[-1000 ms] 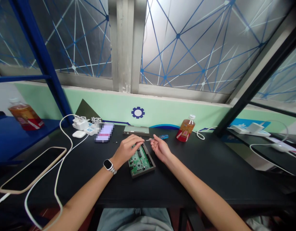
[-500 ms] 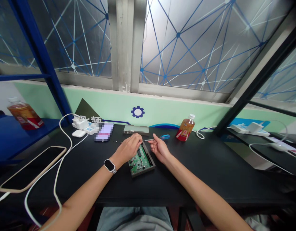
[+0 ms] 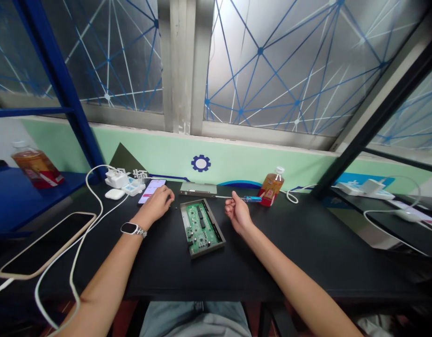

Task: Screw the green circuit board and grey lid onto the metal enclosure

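Observation:
A green circuit board (image 3: 201,223) lies in an open grey metal case (image 3: 206,253) on the desk, and neither hand touches it. To its left, my left hand (image 3: 159,202) is low over the desk with its fingers curled together, close to a few tiny dark parts (image 3: 176,208). Whether anything is between those fingertips is too small to make out. My right hand (image 3: 240,213), right of the case, is closed on a screwdriver (image 3: 253,199) with a clear blue handle. The screwdriver's shaft points left, toward a flat grey metal cover (image 3: 198,189) at the back.
A lit phone (image 3: 153,189) lies partly behind my left hand. Further left are a power strip (image 3: 133,187), a white earphone case (image 3: 115,194), a larger phone (image 3: 47,244) and looping white cables (image 3: 83,234). A drink bottle (image 3: 271,187) stands behind the screwdriver handle.
My left hand has moved left, from above the case to the desk near the lit phone. My right hand, still holding the screwdriver, has shifted slightly right, away from the case. The board is now uncovered.

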Demonstrator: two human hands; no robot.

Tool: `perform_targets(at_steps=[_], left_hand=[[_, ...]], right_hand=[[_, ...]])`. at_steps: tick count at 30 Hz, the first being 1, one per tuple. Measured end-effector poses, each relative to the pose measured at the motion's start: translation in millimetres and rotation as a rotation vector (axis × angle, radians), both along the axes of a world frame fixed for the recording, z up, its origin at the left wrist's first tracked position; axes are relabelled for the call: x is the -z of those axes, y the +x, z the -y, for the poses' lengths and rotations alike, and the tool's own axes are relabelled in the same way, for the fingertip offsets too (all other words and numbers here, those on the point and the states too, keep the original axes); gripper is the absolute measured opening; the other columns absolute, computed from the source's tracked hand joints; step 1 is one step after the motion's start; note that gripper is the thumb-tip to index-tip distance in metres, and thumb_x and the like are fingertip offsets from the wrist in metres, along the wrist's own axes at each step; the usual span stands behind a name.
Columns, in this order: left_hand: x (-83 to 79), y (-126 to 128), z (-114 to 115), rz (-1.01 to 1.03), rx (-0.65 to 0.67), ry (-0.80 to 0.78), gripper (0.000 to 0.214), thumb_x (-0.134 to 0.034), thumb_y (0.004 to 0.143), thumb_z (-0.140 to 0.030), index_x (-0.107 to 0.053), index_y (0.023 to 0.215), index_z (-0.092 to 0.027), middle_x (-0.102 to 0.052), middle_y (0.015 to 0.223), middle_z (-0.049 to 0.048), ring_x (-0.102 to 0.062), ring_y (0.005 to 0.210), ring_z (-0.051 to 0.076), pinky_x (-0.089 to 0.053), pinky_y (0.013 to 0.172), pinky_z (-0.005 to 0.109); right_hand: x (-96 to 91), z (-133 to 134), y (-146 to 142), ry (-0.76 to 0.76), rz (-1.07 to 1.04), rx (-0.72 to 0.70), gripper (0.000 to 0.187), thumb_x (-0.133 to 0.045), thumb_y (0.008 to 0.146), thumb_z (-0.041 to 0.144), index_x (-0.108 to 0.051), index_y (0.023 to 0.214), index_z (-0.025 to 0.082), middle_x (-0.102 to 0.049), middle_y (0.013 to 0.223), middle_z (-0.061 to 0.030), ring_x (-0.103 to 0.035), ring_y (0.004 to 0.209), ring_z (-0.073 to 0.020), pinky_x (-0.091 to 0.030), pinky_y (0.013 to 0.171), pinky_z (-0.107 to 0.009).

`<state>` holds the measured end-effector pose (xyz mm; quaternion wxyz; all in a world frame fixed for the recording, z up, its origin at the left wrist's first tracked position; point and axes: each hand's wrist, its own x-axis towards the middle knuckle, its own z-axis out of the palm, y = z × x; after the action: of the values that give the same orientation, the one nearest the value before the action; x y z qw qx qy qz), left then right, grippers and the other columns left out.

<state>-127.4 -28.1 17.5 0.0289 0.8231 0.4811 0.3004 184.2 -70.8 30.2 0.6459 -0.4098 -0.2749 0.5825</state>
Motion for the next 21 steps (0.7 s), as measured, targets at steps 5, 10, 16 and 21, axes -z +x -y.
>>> perform_targets(at_steps=[5,10,16,21], left_hand=[[17.1,-8.5,-11.0,-0.023,-0.020,-0.143,0.012,-0.055,0.080,-0.019,-0.066,0.079,-0.019,-0.061,0.095,0.0106,-0.060,0.093,0.027,-0.047,0.088,0.040],[12.8,-4.1,-6.6,-0.036,-0.028,-0.187,0.015,-0.053,0.080,-0.022,-0.068,0.083,-0.019,-0.064,0.092,0.0099,-0.063,0.089,0.026,-0.048,0.084,0.037],[8.7,4.4,1.4,0.023,-0.070,-0.231,0.025,-0.065,0.077,-0.037,-0.071,0.093,-0.018,-0.068,0.094,0.0101,-0.064,0.083,0.025,-0.050,0.078,0.035],[10.0,14.5,3.8,0.070,-0.101,-0.257,0.015,-0.067,0.075,-0.032,-0.074,0.081,-0.019,-0.071,0.084,0.0086,-0.065,0.079,0.024,-0.047,0.071,0.032]], right_hand=[[4.8,0.5,-5.6,0.045,0.047,-0.031,0.039,-0.068,0.089,0.045,-0.054,0.067,0.016,-0.062,0.056,0.0001,-0.049,0.038,-0.0063,-0.035,0.034,-0.016],[4.9,0.5,-5.9,0.057,0.091,-0.044,0.045,-0.075,0.079,0.054,-0.051,0.066,0.017,-0.061,0.055,0.0014,-0.048,0.037,-0.0061,-0.033,0.034,-0.016],[5.6,0.2,-6.0,0.072,0.120,-0.056,0.044,-0.075,0.079,0.053,-0.047,0.068,0.020,-0.061,0.053,0.0021,-0.048,0.037,-0.0071,-0.033,0.034,-0.017],[7.2,0.5,-7.1,0.087,0.138,-0.074,0.044,-0.075,0.079,0.053,-0.048,0.069,0.020,-0.062,0.053,0.0018,-0.048,0.036,-0.0072,-0.034,0.034,-0.017]])
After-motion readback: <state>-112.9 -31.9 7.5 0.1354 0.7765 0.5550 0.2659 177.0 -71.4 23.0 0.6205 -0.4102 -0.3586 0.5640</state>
